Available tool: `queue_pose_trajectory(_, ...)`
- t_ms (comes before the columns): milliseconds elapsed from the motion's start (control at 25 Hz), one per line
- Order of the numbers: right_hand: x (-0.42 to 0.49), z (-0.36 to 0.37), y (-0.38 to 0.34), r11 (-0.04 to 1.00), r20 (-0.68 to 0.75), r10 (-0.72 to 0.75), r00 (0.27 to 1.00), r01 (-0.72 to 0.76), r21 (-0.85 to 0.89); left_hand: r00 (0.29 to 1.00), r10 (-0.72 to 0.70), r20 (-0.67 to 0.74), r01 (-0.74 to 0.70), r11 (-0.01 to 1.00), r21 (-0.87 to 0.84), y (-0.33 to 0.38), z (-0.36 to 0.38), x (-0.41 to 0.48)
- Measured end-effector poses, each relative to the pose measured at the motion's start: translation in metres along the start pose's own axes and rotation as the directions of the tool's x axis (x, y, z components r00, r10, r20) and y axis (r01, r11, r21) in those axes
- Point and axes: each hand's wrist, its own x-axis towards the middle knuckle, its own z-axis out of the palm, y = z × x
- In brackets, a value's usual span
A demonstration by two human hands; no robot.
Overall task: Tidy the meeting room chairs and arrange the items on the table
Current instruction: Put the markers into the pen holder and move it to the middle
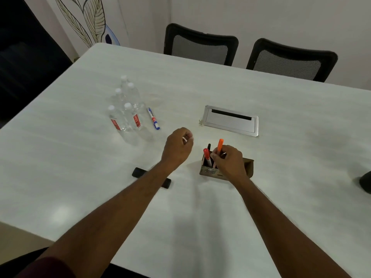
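— Head view: where is the blue marker [153, 118]?
— Flat by the water bottles [125, 111], pointing away, nearest the left hand [177, 144], curled on who-knows-what; the right hand [228, 163] pinches the orange marker [220, 146] at the pen holder [208, 172]

A silver cable hatch [230, 121] is seen lying flat, with a dark slot along its far edge. A leaf mural [88, 21] is drawn in outline on the pale wall [281, 17] behind. A dark rounded object [365, 182], possibly a chair part, is cut off at the right edge.
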Motion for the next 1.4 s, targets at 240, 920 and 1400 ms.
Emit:
queue_pose_trajectory(240,0.000,0.011,0.009,0.970,-0.116,-0.029,0.993,0.056,0.238,0.972,-0.225,0.061,0.205,0.949,0.238,-0.086,-0.005,0.047)
queue_pose_trajectory(920,0.017,0.040,0.049,0.999,-0.063,-0.035,0.997,0.033,-0.026,0.953,-0.288,-0.092,0.280,0.720,0.635,-0.161,0.005,0.137)
queue_pose_trajectory(1400,0.011,0.015,0.009,0.997,-0.218,-0.067,0.974,0.076,0.030,0.969,0.134,0.206,-0.140,0.990,0.016,-0.011,0.001,0.060)
